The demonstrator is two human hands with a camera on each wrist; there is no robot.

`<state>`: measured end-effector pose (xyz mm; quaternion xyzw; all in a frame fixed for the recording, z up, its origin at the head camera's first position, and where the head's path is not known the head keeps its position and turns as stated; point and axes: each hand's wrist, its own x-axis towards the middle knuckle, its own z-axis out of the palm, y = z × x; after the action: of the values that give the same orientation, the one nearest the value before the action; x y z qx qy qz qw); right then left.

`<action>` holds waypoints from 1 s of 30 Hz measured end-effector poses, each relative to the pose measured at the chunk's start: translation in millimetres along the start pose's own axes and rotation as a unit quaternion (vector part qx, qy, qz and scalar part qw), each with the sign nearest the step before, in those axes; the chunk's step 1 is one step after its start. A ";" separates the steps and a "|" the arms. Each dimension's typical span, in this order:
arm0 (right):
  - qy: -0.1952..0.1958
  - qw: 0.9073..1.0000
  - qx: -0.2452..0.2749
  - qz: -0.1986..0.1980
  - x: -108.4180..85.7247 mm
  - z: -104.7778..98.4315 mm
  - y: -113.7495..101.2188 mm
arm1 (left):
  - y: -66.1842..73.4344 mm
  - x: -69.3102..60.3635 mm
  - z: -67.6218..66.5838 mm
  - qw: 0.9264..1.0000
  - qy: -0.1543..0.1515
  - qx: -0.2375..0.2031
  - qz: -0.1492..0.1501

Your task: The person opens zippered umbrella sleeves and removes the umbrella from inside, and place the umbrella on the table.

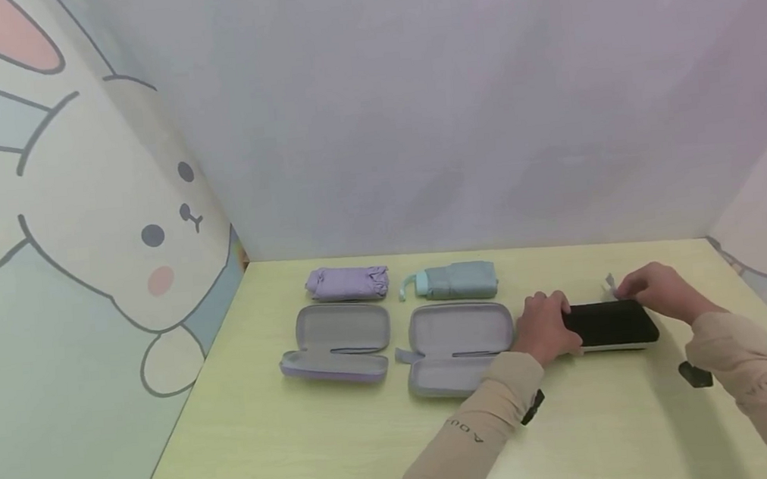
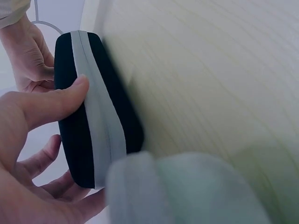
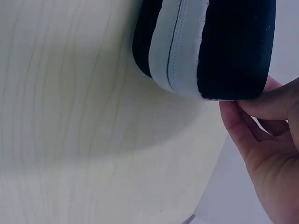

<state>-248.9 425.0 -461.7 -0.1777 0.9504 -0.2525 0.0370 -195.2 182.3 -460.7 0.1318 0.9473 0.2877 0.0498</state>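
Observation:
A closed black zip case (image 1: pixel 613 323) with a pale zipper band (image 2: pixel 100 112) lies on the table to the right. My left hand (image 1: pixel 547 328) grips its left end, the thumb on the band in the left wrist view and the other fingers around the far side. At the case's far right corner, my right hand (image 1: pixel 658 291) pinches with thumb and forefinger, seemingly at the zipper pull, which the fingers hide. A short pale strap (image 1: pixel 609 280) sticks up beside those fingertips. Immediately left of my left hand lies an open grey case (image 1: pixel 460 328).
Another open case (image 1: pixel 343 327), purple outside, lies farther left. Behind the open cases are a folded purple umbrella (image 1: pixel 346 283) and a folded blue-grey umbrella (image 1: pixel 462 280) with a wrist cord. Fabric walls stand along the back and sides of the yellowish table (image 1: pixel 271 447).

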 end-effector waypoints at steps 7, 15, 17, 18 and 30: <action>-0.008 0.999 -0.029 -0.011 1.2 -1.5 -2.9 | -0.3 -1.5 -0.6 1.000 0.003 0.001 -0.004; -0.007 0.998 -0.047 -0.030 0.9 0.9 -4.2 | -2.8 -1.7 -1.2 1.000 0.005 -0.004 -0.005; 0.003 0.997 -0.063 -0.043 0.0 2.2 -2.9 | -2.6 -1.3 -1.0 1.000 0.003 -0.003 -0.003; 0.005 0.996 -0.069 -0.049 -0.6 2.5 -1.9 | -2.3 -1.3 -1.0 1.000 0.002 -0.002 -0.002; 0.039 0.994 -0.086 -0.052 -7.7 6.9 2.6 | -3.2 -0.4 -0.4 1.000 0.006 -0.001 0.000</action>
<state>-241.4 426.6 -469.2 -0.2191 0.9589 -0.1783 -0.0282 -195.6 179.4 -462.2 0.1303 0.9471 0.2899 0.0444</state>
